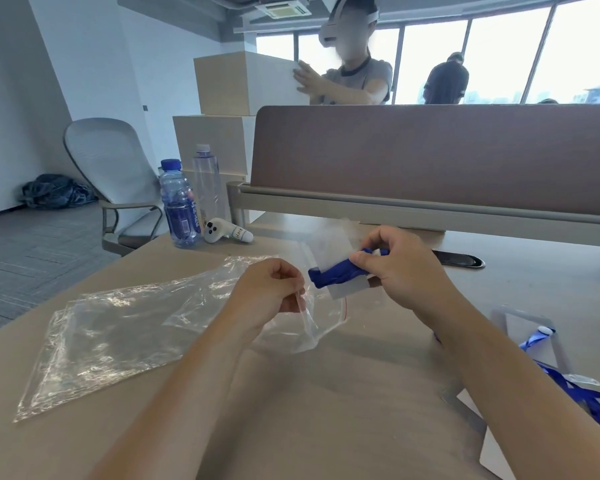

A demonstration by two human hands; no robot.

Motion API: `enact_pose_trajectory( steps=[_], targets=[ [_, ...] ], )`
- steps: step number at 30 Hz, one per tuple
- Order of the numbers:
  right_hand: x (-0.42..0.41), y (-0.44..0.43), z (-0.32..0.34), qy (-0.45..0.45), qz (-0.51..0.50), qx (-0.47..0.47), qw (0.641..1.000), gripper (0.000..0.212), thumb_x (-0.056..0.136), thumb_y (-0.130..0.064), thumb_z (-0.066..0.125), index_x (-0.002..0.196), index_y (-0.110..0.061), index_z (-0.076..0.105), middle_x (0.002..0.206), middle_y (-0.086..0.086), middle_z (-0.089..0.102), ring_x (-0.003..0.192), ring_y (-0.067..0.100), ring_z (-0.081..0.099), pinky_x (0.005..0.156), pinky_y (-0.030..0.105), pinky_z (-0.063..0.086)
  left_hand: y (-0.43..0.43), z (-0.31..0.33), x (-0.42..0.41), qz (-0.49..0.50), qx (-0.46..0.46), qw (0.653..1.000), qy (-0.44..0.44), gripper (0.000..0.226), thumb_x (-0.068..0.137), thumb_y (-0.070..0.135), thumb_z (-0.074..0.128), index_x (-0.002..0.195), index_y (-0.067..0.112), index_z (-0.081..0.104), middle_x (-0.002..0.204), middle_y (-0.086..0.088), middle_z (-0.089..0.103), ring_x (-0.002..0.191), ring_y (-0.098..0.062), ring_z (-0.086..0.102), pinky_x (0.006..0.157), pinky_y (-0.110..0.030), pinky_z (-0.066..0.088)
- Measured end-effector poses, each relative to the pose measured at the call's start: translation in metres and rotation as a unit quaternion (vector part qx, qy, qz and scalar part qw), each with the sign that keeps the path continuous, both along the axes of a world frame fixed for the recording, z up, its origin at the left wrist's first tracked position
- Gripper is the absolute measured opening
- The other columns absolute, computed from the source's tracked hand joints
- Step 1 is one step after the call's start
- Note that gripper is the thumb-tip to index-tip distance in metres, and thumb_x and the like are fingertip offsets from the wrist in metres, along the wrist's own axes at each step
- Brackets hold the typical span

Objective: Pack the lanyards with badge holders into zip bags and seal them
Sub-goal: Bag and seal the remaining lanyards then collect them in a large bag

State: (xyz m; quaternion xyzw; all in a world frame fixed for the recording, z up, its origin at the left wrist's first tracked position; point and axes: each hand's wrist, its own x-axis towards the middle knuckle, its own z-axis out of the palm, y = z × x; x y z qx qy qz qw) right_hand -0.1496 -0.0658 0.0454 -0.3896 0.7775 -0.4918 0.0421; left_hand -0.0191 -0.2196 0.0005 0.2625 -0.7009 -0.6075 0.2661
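Left hand (274,294) is pinching the bag (303,332) at its lip, right hand (407,268) gripping the lanyard (331,276) — mouth probably sagging shut, snagging it.

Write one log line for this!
left hand: pinches clear plastic zip bag | right hand: holds bundled blue lanyard with badge holder | step: bagging

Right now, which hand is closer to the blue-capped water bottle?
Left. The left hand pinches a zip bag right of the blue-capped bottle; the right hand, holding the lanyard, is farther right.
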Motion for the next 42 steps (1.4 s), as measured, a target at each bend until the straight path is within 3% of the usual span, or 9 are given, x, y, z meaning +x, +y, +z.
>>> enact_pose_trajectory(
  steps=[3,7,11,15,22,27,32,38,42],
  targets=[
    [0.0,-0.001,-0.003,-0.001,-0.005,0.027,1.0,0.012,0.089,-0.023,0.07,0.082,-0.021,0.06,0.094,0.002,0.062,0.089,0.028,0.063,0.079,0.044,0.059,0.0,0.001,-0.001,0.019,0.007,1.0,0.015,0.005,0.091,-0.007,0.059,0.089,-0.004,0.063,0.075,-0.016,0.064,0.057,-0.024,0.063,0.064,-0.037,0.059],
    [0.0,-0.004,-0.006,-0.014,-0.012,0.05,0.999,0.013,0.086,-0.024,0.074,0.083,-0.017,0.063,0.093,0.005,0.065,0.086,0.028,0.065,0.08,0.048,0.058,0.003,0.003,-0.002,0.041,0.007,0.999,0.034,0.009,0.091,-0.008,0.056,0.086,-0.002,0.061,0.075,-0.016,0.063,0.054,-0.024,0.063,0.058,-0.033,0.057],
    [0.001,-0.002,-0.003,-0.032,0.003,0.07,0.997,0.012,0.088,-0.018,0.072,0.089,-0.012,0.062,0.091,0.007,0.065,0.069,0.017,0.062,0.051,0.021,0.051,0.001,0.004,-0.004,0.076,0.011,0.997,0.032,0.007,0.09,-0.007,0.056,0.091,-0.003,0.061,0.08,-0.019,0.064,0.055,-0.023,0.065,0.057,-0.031,0.058],
    [0.002,-0.001,-0.004,-0.024,0.022,0.085,0.996,0.013,0.088,-0.016,0.072,0.085,-0.013,0.06,0.087,0.006,0.064,0.066,0.017,0.06,0.046,0.016,0.044,0.003,0.005,-0.003,0.077,0.003,0.997,0.028,0.007,0.089,-0.006,0.056,0.095,-0.006,0.061,0.079,-0.018,0.064,0.052,-0.021,0.065,0.057,-0.032,0.059],
    [0.004,-0.008,-0.011,0.029,0.01,0.097,0.995,0.02,0.084,-0.019,0.075,0.076,-0.021,0.057,0.078,-0.003,0.057,0.08,0.028,0.064,0.07,0.04,0.058,0.011,0.007,-0.004,0.055,-0.04,0.998,0.02,0.007,0.091,-0.004,0.057,0.085,-0.002,0.061,0.076,-0.017,0.063,0.054,-0.02,0.065,0.058,-0.035,0.06],
    [0.004,-0.013,-0.019,0.07,-0.026,0.105,0.992,0.02,0.085,-0.024,0.073,0.077,-0.023,0.056,0.078,-0.006,0.056,0.07,0.017,0.055,0.065,0.03,0.05,0.02,0.009,-0.005,0.04,-0.074,0.996,0.003,0.006,0.091,0.0,0.059,0.086,-0.001,0.063,0.079,-0.016,0.066,0.061,-0.019,0.067,0.066,-0.043,0.063],
    [0.005,-0.014,-0.019,0.045,-0.011,0.109,0.993,0.02,0.085,-0.024,0.075,0.076,-0.023,0.057,0.078,-0.002,0.059,0.071,0.023,0.061,0.07,0.036,0.056,0.023,0.006,-0.005,0.062,-0.157,0.985,-0.046,0.006,0.092,0.012,0.061,0.09,0.007,0.065,0.091,0.0,0.066,0.062,-0.013,0.068,0.066,-0.031,0.059],
    [0.005,-0.014,-0.021,0.041,-0.049,0.109,0.992,0.019,0.086,-0.029,0.073,0.076,-0.024,0.059,0.079,-0.001,0.063,0.074,0.021,0.064,0.073,0.035,0.056,0.027,0.008,-0.006,0.014,-0.121,0.991,-0.051,0.007,0.09,0.005,0.061,0.085,0.004,0.065,0.087,-0.008,0.064,0.071,-0.021,0.064,0.07,-0.041,0.063],
    [0.004,-0.014,-0.023,0.018,-0.079,0.083,0.993,0.022,0.086,-0.03,0.073,0.073,-0.025,0.057,0.076,0.0,0.065,0.072,0.02,0.066,0.063,0.028,0.049,0.03,0.007,-0.006,-0.011,-0.175,0.978,-0.114,0.007,0.087,0.011,0.063,0.085,0.009,0.069,0.089,-0.013,0.071,0.072,-0.026,0.068,0.072,-0.033,0.056]
  ],
)
